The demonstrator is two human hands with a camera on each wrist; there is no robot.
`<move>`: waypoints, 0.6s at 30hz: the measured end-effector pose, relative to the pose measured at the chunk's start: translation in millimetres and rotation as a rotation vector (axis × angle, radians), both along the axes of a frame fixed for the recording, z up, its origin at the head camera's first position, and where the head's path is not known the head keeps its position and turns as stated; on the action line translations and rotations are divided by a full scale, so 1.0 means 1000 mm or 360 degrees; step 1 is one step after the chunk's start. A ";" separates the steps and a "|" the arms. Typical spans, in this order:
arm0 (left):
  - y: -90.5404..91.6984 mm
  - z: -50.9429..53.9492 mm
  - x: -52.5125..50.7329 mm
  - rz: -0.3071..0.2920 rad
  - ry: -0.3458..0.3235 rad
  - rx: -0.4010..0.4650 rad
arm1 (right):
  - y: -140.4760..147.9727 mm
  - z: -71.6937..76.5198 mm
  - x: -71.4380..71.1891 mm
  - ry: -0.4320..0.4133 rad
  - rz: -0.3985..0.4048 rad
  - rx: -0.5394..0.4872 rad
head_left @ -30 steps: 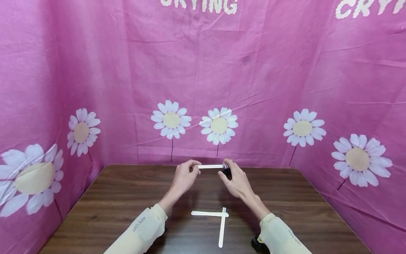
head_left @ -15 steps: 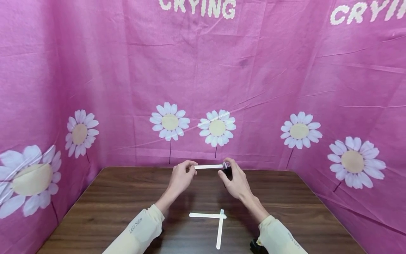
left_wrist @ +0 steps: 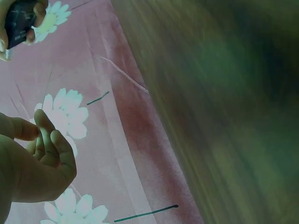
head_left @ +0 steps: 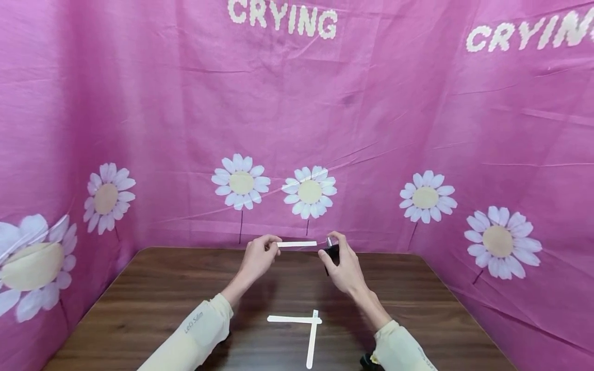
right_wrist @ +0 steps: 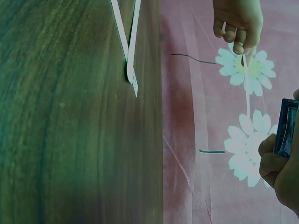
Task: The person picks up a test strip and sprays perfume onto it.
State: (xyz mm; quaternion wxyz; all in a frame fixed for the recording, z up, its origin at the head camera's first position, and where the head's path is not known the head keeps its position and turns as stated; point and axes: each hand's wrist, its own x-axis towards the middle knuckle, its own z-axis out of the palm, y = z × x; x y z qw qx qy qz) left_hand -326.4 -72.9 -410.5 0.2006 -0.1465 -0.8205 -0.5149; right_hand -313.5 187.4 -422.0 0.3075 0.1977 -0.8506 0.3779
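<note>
My left hand (head_left: 260, 256) pinches one end of a narrow white strip (head_left: 298, 244) between thumb and fingers. The strip is held level above the table's far edge and points toward my right hand (head_left: 342, 262). That hand grips a small black bottle (head_left: 331, 252) with a silver top, one finger bent over the top. A gap separates the strip's free end from the bottle. In the right wrist view the held strip (right_wrist: 247, 91) hangs from the left hand, and the bottle (right_wrist: 286, 128) shows its dark flat side. Pale print marks the bottle (left_wrist: 20, 19) in the left wrist view.
Two more white strips lie on the brown wooden table (head_left: 185, 288): a crosswise strip (head_left: 290, 319) overlaps a lengthwise strip (head_left: 312, 345) near its far end. A black object (head_left: 368, 362) sits by the right sleeve. Pink cloth (head_left: 297, 118) with daisies surrounds the table.
The bottle's top has come apart from the strip's free end, where the two met earlier. The hands are now slightly farther apart. The head view has shifted upward and a little right.
</note>
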 end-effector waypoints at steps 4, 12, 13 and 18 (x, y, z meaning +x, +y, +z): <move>-0.002 0.000 -0.010 -0.0013 -0.0016 -0.0042 | 0.004 -0.001 0.000 0.0021 -0.0032 0.0003; -0.014 -0.010 -0.030 0.0014 -0.0043 -0.0212 | 0.005 0.002 0.005 0.0023 -0.0014 0.0019; -0.015 -0.012 -0.033 0.0025 -0.0035 -0.0235 | 0.005 0.002 0.006 0.0023 -0.0010 0.0025; -0.022 -0.023 -0.048 0.0027 -0.0041 -0.0268 | 0.008 0.005 0.007 0.0023 -0.0004 0.0034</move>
